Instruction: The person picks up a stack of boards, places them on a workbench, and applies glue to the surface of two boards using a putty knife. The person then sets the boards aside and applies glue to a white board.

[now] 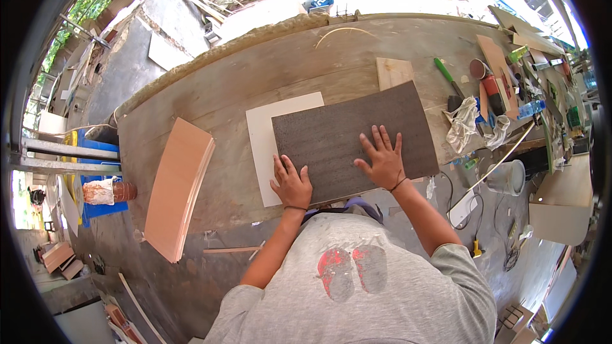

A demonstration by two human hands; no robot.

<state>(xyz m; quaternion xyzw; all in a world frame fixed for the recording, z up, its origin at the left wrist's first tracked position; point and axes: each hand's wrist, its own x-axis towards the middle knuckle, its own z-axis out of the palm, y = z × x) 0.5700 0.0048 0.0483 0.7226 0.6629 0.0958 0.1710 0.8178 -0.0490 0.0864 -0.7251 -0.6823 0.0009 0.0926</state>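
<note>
Sheet: dark grey rectangular laminate sheet, flat at the workbench's near edge, partly overlapping a white board.
Left hand: my left hand, fingers spread, pressing its near-left corner.
Right hand: my right hand, fingers splayed, flat near its near edge.

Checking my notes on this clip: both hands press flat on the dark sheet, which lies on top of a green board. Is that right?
Not quite. The head view shows the left hand and right hand flat on the dark sheet, but the board beneath it is white, not green.
</note>
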